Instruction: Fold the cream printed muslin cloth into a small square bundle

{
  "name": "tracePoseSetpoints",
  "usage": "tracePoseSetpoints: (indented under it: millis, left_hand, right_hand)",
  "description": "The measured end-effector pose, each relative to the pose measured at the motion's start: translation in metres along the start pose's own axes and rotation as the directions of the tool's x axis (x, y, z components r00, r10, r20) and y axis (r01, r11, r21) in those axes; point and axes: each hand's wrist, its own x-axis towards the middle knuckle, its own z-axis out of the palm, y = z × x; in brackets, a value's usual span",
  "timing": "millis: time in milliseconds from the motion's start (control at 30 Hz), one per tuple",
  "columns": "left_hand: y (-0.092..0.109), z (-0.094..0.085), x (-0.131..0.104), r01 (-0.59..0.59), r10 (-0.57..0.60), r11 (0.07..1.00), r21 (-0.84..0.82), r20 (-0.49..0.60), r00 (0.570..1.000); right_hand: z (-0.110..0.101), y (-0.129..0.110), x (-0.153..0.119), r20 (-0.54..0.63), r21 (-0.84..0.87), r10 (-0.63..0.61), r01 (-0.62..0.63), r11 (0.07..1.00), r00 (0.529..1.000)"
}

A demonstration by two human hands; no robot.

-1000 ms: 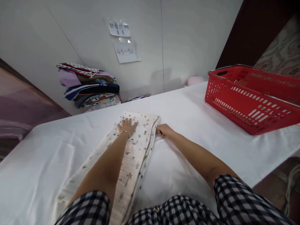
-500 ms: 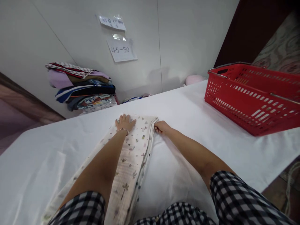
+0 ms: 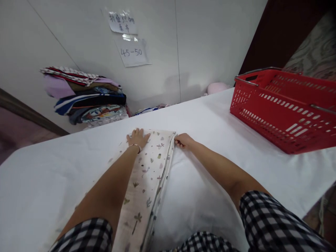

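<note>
1. Currently I'm viewing printed cloth [image 3: 147,175], qty 1: it's lying folded in layers on white-covered table [image 3: 204,115], L of ctr, running out of view at btm.
2. L hand [image 3: 138,138]: it's pressing flat on cloth's far end, fingers spread; bracelet [image 3: 139,147] circling wrist.
3. R hand [image 3: 183,140]: it's pinching cloth's edge nr far R corner, fingers curled.
4. Red basket [image 3: 278,119], qty 1: standing on table, R side.
5. Mixed fabric stack [image 3: 89,96]: sitting beyond table's far edge, L, nr wall [image 3: 207,45].
</note>
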Motion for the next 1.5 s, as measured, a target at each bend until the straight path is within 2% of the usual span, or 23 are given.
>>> tracePoseSetpoints:
  millis: [233,433,500,567,633,767,900,1067,1200,1367,1500]
  left_hand:
    - [0.003,-0.001,0.0,-0.005,0.006,1.0,-0.006,0.028,1.0]
    - [0.007,-0.004,-0.005,0.004,-0.004,0.999,-0.05,0.011,1.0]
    - [0.018,-0.01,-0.011,-0.034,0.029,0.995,-0.096,-0.056,0.998]
    - [0.035,-0.017,-0.02,-0.12,0.098,0.98,-0.16,-0.141,0.985]
    - [0.056,-0.024,-0.032,-0.204,0.168,0.95,-0.238,-0.165,0.972]
    - [0.096,-0.027,-0.054,-0.222,0.224,0.911,-0.346,-0.035,0.974]
    - [0.114,-0.018,-0.066,-0.238,0.262,0.912,-0.335,0.03,0.965]
    - [0.11,-0.016,-0.075,-0.307,0.328,0.893,-0.329,0.011,0.945]
    - [0.103,-0.021,-0.094,-0.356,0.366,0.887,-0.294,-0.023,0.93]
    - [0.097,-0.026,-0.129,-0.385,0.389,0.882,-0.271,-0.043,0.92]
    - [0.087,-0.035,-0.17,-0.368,0.381,0.884,-0.289,-0.013,0.924]
  right_hand:
    - [-0.006,-0.006,0.012,-0.07,-0.053,-0.025,0.021,0.998,0.997]
    - [-0.016,-0.004,0.011,-0.122,-0.191,-0.122,0.098,0.977,0.985]
    - [-0.019,-0.003,0.013,-0.157,-0.249,-0.176,0.134,0.959,0.972]
    - [-0.022,-0.002,0.016,-0.178,-0.32,-0.238,0.173,0.932,0.955]
    - [-0.024,-0.002,0.02,-0.172,-0.406,-0.293,0.203,0.891,0.941]
    - [-0.025,-0.009,0.026,-0.122,-0.585,-0.384,0.246,0.773,0.915]
    - [-0.024,-0.019,0.029,-0.057,-0.717,-0.453,0.279,0.639,0.89]
    - [-0.025,-0.02,0.031,-0.031,-0.8,-0.457,0.252,0.544,0.889]
    - [-0.025,-0.021,0.031,-0.002,-0.834,-0.433,0.238,0.498,0.901]
    - [-0.017,-0.031,0.034,0.024,-0.879,-0.371,0.196,0.434,0.928]
    - [-0.012,-0.037,0.034,0.018,-0.878,-0.372,0.192,0.437,0.928]
